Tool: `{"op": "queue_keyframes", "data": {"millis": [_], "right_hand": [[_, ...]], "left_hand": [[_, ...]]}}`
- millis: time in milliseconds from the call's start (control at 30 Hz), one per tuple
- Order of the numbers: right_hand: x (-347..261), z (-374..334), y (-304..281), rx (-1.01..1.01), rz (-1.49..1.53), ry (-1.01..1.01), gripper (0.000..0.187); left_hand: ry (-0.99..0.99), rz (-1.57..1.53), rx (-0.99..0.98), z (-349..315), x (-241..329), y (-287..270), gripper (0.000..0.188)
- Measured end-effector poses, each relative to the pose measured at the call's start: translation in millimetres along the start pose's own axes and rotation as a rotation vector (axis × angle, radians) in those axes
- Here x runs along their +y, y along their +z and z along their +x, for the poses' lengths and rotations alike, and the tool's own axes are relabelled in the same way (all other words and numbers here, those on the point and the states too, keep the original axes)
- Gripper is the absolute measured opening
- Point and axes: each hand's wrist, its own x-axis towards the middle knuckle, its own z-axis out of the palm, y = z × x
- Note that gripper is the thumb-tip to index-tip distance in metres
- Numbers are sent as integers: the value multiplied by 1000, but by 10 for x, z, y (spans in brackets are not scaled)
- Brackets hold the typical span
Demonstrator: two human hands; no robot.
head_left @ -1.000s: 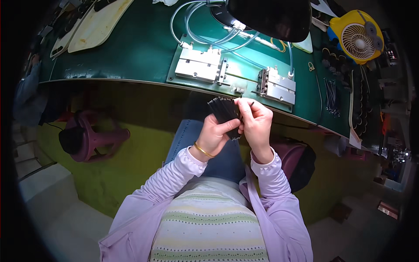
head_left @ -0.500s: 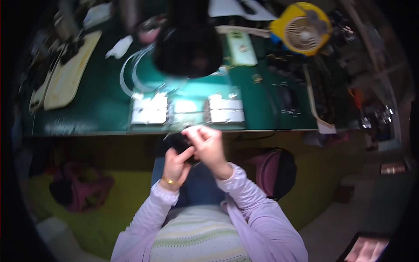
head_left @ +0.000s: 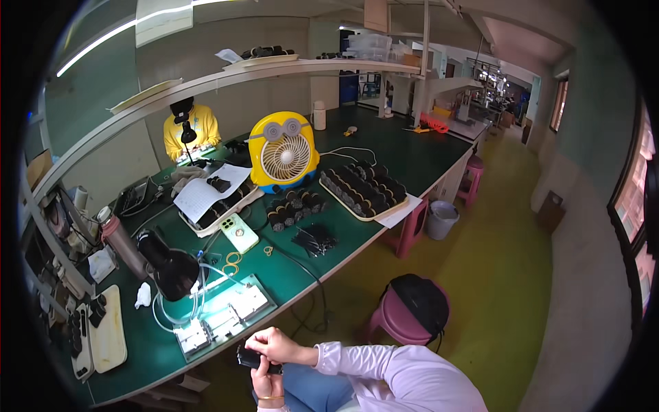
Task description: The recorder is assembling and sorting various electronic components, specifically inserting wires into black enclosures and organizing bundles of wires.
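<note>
Just off the table's front edge, over my lap, my left hand (head_left: 266, 382) grips a small black object (head_left: 248, 358) from below. Its exact kind cannot be made out. My right hand (head_left: 278, 345) lies over its top, fingers bent together in a pinch; whatever is between the fingertips is hidden. Beyond my hands, a fixture with metal blocks on a flat plate (head_left: 225, 321) lies on the green table (head_left: 154, 358). A black desk lamp (head_left: 175, 273) shines on it, and clear tubes run around it.
Right of the fixture are a pale green phone (head_left: 239, 233), loose thin black pieces (head_left: 314, 239) and a tray of banded black bundles (head_left: 364, 192). A yellow fan (head_left: 283, 152) stands behind. A pink stool (head_left: 405, 317) holds a black bag. A person in yellow (head_left: 200, 127) sits across.
My view has swung up and to the right, bringing in the room and the other person. Both hands stay together at the black object.
</note>
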Motion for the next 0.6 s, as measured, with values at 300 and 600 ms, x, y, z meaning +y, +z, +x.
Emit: {"op": "queue_keyframes", "data": {"millis": [300, 600], "right_hand": [[-69, -216, 262, 38, -56, -169, 16], [34, -2, 246, 151, -118, -144, 12]], "left_hand": [[-56, -9, -32, -468, 256, 175, 30], [-28, -1, 72, -231, 266, 235, 23]]}}
